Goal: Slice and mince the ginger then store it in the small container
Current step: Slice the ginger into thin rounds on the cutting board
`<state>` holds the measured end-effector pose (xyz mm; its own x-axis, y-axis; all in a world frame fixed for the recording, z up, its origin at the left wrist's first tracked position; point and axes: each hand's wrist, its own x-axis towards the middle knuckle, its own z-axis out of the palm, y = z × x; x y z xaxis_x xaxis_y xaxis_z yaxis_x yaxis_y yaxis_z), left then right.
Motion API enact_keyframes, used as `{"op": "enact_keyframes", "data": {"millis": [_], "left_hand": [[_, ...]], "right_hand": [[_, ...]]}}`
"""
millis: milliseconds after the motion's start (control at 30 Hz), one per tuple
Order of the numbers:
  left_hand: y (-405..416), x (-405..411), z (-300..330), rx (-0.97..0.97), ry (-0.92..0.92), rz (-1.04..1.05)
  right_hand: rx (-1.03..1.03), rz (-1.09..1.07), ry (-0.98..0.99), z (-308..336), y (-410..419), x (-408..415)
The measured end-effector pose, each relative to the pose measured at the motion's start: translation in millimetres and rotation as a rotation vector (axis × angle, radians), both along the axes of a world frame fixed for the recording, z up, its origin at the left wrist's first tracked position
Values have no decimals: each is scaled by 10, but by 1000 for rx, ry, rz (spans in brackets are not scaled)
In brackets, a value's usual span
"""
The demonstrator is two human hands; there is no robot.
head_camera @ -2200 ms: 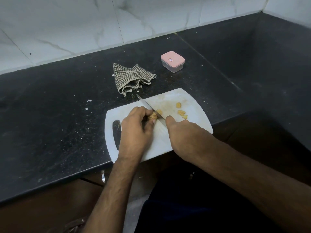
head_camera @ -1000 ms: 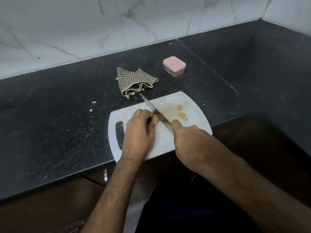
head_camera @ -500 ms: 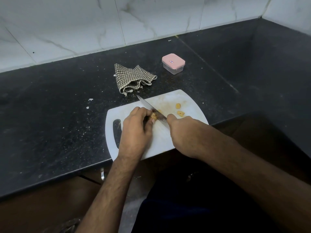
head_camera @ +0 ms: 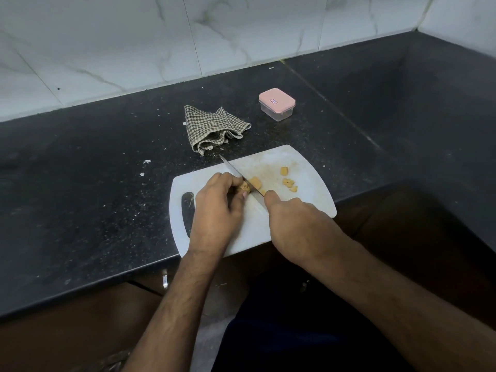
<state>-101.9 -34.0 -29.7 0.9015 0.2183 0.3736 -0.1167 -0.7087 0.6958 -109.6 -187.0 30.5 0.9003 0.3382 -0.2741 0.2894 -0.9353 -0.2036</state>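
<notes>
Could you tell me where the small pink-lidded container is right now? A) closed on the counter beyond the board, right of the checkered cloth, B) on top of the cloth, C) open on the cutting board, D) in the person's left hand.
A: the pink-lidded container stands with its lid on, on the black counter, beyond the cutting board and right of the checkered cloth.

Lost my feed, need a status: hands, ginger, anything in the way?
Left hand pinning ginger; right hand on knife. Four slices, unminced. Container lidded.
</notes>
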Motion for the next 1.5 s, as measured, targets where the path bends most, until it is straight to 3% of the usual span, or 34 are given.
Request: {"op": "enact_keyframes", "data": {"millis": [267,433,533,667,767,933,1200,1500], "left_hand": [[31,-7,-23,-110,46,-5],[-14,-25,-15,-39,38,-79],[-54,-53,14,106,52,-127],[-36,-20,-1,117,51,-159],[-22,-1,-22,126,35,-156],[-43,-17,0,108,41,-146],[-25,-48,1,-77,66,-61],[-19,-38,-13,23,6,-26]], "right_hand": [[142,-64,227,225,-264,53],[324,-136,316,207,-324,69],[204,-78,211,178,-300,47],[34,10,-76,80,-289,-9],[-44,30,-162,48,-293,-61],[1,13,-145,53,-304,-111],[169,-64,-116,214,-414,-52],[184,-36,-159,155,-340,-159]]}}
